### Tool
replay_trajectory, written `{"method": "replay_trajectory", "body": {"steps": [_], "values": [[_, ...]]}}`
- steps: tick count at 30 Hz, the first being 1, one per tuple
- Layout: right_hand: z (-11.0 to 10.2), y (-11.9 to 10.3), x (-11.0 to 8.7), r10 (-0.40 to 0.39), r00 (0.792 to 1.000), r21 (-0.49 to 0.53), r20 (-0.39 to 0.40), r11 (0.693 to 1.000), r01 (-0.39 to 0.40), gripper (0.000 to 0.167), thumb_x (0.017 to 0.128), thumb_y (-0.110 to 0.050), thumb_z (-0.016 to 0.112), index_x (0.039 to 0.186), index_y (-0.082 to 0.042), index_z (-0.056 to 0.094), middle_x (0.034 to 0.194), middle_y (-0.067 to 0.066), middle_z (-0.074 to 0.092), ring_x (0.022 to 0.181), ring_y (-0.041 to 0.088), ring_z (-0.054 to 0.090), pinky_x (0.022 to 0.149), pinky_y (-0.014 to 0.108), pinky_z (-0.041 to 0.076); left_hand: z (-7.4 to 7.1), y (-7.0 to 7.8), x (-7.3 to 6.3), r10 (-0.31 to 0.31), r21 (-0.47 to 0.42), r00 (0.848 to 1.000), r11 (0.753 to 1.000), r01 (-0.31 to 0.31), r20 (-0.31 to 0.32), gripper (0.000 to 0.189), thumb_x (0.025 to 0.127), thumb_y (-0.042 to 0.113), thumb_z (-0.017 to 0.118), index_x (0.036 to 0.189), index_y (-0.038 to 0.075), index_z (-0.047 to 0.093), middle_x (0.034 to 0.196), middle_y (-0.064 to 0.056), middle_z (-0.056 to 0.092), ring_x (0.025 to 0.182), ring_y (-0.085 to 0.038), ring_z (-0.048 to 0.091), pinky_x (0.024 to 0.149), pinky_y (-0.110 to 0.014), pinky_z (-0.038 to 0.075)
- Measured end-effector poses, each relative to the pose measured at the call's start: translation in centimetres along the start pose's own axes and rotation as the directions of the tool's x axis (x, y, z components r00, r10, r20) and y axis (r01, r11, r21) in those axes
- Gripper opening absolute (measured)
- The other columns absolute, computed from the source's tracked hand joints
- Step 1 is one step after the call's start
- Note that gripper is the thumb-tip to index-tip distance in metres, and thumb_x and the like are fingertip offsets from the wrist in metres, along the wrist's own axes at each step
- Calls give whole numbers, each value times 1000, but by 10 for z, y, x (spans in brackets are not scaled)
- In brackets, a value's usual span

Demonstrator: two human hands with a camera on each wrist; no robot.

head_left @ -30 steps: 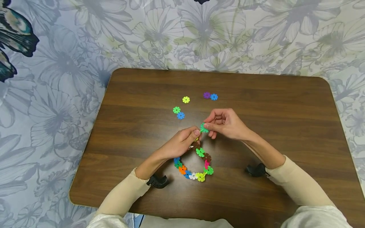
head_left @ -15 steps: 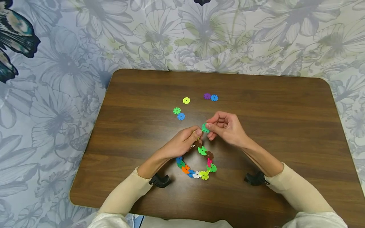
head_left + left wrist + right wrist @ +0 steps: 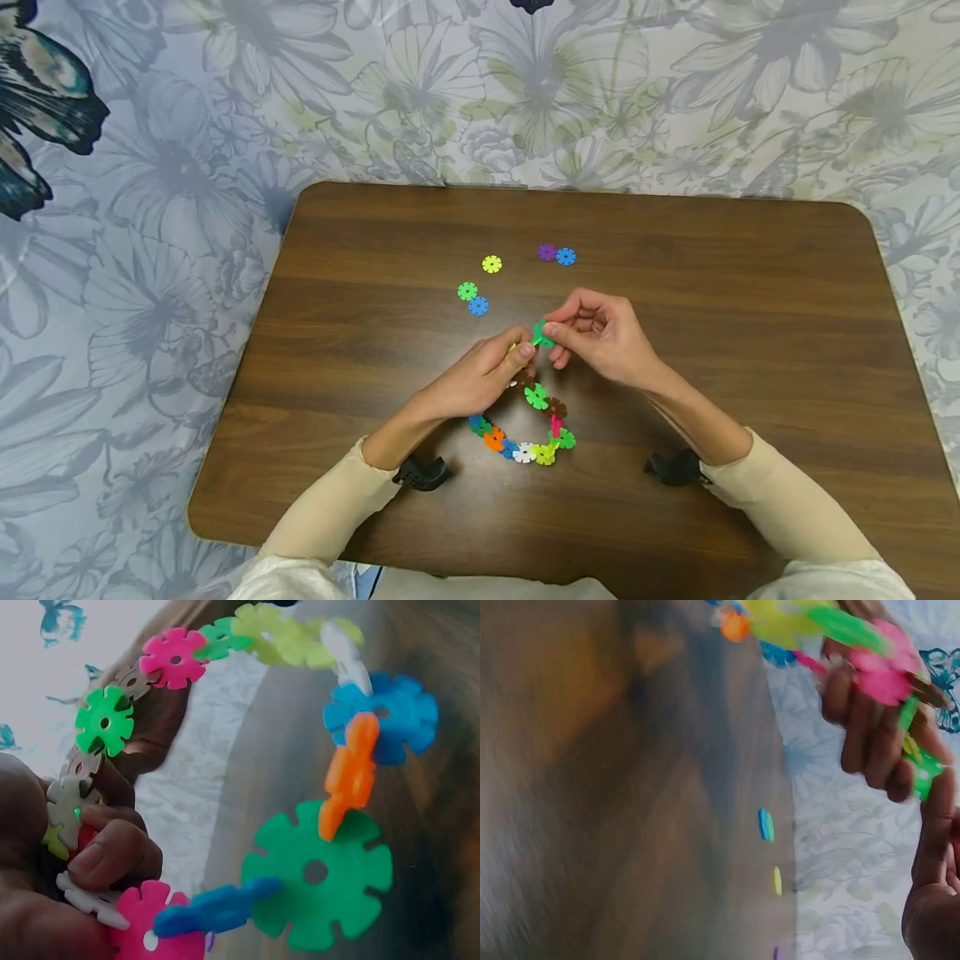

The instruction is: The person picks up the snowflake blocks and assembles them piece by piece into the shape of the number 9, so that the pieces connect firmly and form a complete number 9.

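My left hand (image 3: 483, 371) pinches one end of a chain of colourful notched flower discs, which hangs below it in a loop. The loop shows a white disc (image 3: 524, 452), an orange disc (image 3: 494, 438) and a lime-yellow disc (image 3: 544, 454) at its bottom. Between thumb and index finger, my right hand (image 3: 611, 342) holds a green disc (image 3: 541, 334) right at the left fingertips. A large dark-green disc (image 3: 315, 874) and a pink disc (image 3: 174, 658) stand out in the left wrist view. Fingers partly hide the gripped end of the chain.
Loose discs lie farther back on the brown table (image 3: 712, 275): a yellow one (image 3: 491, 264), a light-green one (image 3: 467, 291) beside a blue one (image 3: 478, 306), and a purple one (image 3: 547, 252) against another blue one (image 3: 566, 257). Patterned wallpaper rises behind the table.
The hanging loop has shifted right and slightly up in the head view. Both hands have moved a little to the right, still holding the chain and the green disc.
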State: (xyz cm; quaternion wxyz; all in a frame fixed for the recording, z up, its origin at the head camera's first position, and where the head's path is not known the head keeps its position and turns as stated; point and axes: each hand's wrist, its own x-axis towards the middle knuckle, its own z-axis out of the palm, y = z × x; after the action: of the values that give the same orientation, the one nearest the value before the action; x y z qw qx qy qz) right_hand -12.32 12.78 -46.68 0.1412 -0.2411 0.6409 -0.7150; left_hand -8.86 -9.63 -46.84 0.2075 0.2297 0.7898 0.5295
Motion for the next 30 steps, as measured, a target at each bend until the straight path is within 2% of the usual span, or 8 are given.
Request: {"method": "replay_trajectory", "body": {"steps": [4, 7, 11, 16, 23, 26, 28, 30], "values": [[3, 0, -2, 12, 999, 80, -32, 997, -9, 9, 92, 6, 68, 99, 8, 63, 81, 24, 70, 58, 25, 69, 55, 41, 60, 0, 4, -1, 13, -8, 1000, 1000, -13, -9, 30, 109, 33, 37, 98, 12, 55, 82, -2, 60, 74, -17, 54, 66, -26, 45], [4, -1, -2, 3, 999, 37, -33, 999, -2, 9, 92, 4, 69, 99, 5, 64, 81, 26, 69, 57, 27, 69, 56, 42, 60, 0, 4, -1, 11, -17, 1000, 1000, -11, 0, 31, 109, 36, 37, 98, 13, 55, 83, -2, 60, 74, -15, 54, 67, -25, 45], [1, -2, -2, 25, 999, -5, 20, 1000, -25, 9, 93, 1, 68, 102, 2, 64, 84, 29, 69, 61, 29, 70, 58, 43, 61, -2, -1, -3, -28, -123, 998, 992, 34, 52, 33, 109, 40, 36, 102, 14, 55, 87, -3, 60, 61, -15, 47, 54, -25, 42], [-8, 5, 3, 43, 992, -37, 121, 999, -39, 10, 98, -1, 62, 108, 0, 63, 88, 28, 69, 68, 31, 71, 63, 43, 62, -6, -6, -2, -93, -313, 993, 943, 113, 80, 40, 110, 42, 36, 112, 7, 55, 88, -11, 60, 48, -19, 41, 42, -27, 39], [-23, 5, 21, 38, 984, -198, 173, 980, -3, 17, 101, -9, 60, 117, -9, 66, 98, 15, 70, 75, 40, 68, 71, 43, 62, -9, -4, 5, -179, -451, 981, 872, 191, 69, 35, 108, 42, 43, 119, 10, 53, 85, -11, 59, 52, -26, 57, 43, -44, 53], [-38, 11, 33, 59, 991, -399, 122, 917, -6, 22, 103, -19, 59, 124, -15, 64, 110, 8, 71, 83, 34, 71, 74, 42, 61, -10, -5, 6, -180, -512, 980, 836, 198, 86, 33, 109, 37, 42, 120, 7, 50, 88, -11, 58, 61, -28, 62, 48, -49, 57], [-51, 20, 42, 71, 995, -550, 72, 835, -20, 25, 104, -25, 57, 126, -16, 64, 116, 4, 70, 92, 28, 70, 79, 40, 59, -10, -6, 6, -182, -567, 978, 797, 209, 105, 32, 110, 33, 40, 121, 4, 47, 90, -11, 59, 69, -26, 63, 52, -49, 59], [-64, 30, 52, 90, 996, -662, 18, 747, -56, 26, 104, -27, 57, 125, -13, 65, 118, 3, 67, 99, 23, 67, 84, 40, 56, -9, -8, 5, -199, -636, 973, 737, 228, 119, 29, 111, 30, 39, 119, 3, 47, 92, -9, 61, 78, -22, 64, 54, -46, 61]]}}
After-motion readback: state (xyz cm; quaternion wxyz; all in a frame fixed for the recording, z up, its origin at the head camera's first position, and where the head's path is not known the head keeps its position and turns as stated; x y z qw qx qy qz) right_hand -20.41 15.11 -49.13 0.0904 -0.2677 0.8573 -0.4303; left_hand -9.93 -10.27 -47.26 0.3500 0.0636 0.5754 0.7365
